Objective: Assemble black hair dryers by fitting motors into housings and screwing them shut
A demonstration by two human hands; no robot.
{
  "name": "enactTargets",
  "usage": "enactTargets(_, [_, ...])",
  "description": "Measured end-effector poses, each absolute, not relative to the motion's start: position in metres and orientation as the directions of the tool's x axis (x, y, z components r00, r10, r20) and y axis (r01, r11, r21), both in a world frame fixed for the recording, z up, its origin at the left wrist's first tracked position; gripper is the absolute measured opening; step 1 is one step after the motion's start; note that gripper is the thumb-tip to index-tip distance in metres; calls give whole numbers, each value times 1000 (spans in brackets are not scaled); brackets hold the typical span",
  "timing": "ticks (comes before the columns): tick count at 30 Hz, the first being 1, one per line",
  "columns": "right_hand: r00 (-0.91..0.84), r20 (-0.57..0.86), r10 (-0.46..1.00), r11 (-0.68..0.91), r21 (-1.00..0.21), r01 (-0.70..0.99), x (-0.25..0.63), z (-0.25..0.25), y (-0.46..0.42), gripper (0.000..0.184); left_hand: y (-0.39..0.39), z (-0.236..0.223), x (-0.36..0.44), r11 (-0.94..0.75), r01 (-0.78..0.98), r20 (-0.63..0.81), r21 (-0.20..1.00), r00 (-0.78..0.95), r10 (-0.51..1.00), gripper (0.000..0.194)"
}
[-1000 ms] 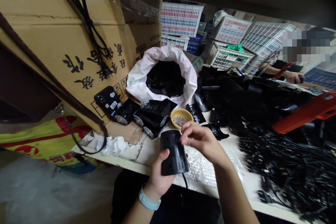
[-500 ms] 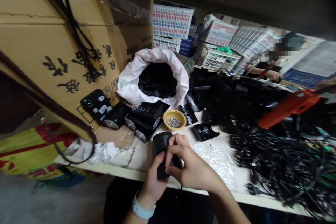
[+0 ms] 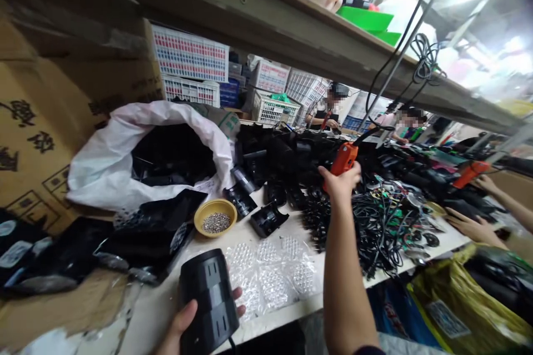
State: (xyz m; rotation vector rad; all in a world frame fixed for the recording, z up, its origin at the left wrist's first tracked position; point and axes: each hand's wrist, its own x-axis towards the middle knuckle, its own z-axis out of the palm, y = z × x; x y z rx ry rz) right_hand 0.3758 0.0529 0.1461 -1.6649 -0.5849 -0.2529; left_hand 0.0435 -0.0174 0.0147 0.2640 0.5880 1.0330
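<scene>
My left hand (image 3: 180, 326) is closed around a black plastic housing (image 3: 208, 297) with slots in its side, at the bottom of the view. A dark cord comes out of the housing's lower end. My right hand (image 3: 342, 184) reaches forward and grips an orange electric screwdriver (image 3: 345, 158), which hangs from a black cable; its tip is hidden. Between the two hands lie clear bags of small shiny round pieces (image 3: 266, 280). A yellow bowl (image 3: 199, 227) of small metal screws (image 3: 216, 223) stands beyond the housing. Open black half-shells (image 3: 268, 219) lie right of the bowl.
A white sack (image 3: 94, 169) of black parts stands at left, beside a cardboard box (image 3: 25, 161). Tangled black cords (image 3: 375, 233) cover the bench's right side. Overhead runs a shelf beam (image 3: 266, 28). At right, another person's hands (image 3: 474, 224) are near a second orange tool (image 3: 470, 175).
My right hand has left the housing and now holds the orange screwdriver. My left hand still holds the housing, now lower left. The view has swung up and to the right.
</scene>
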Motion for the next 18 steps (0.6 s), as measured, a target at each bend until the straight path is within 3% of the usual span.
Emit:
enactTargets(3, [782, 408, 471, 51, -898, 438, 403, 148, 50, 52, -20, 19, 45, 505, -736, -329, 452, 388, 861, 62])
enactTargets(8, [618, 444, 648, 297, -895, 332, 343, 137, 21, 44, -21, 10, 44, 543, -735, -329, 407, 436, 837, 62])
enactTargets(11, [468, 493, 734, 562, -827, -10, 272, 141, 6, 23, -21, 5, 48, 546, -710, -304, 445, 454, 837, 71])
enactTargets(14, [344, 507, 791, 603, -741, -295, 209, 150, -3, 9, -21, 1, 52, 496, -717, -225, 490, 446, 866, 72])
enactTargets(18, [219, 517, 827, 556, -694, -458, 163, 153, -2, 5, -23, 5, 53, 440, -757, -183, 483, 404, 896, 67])
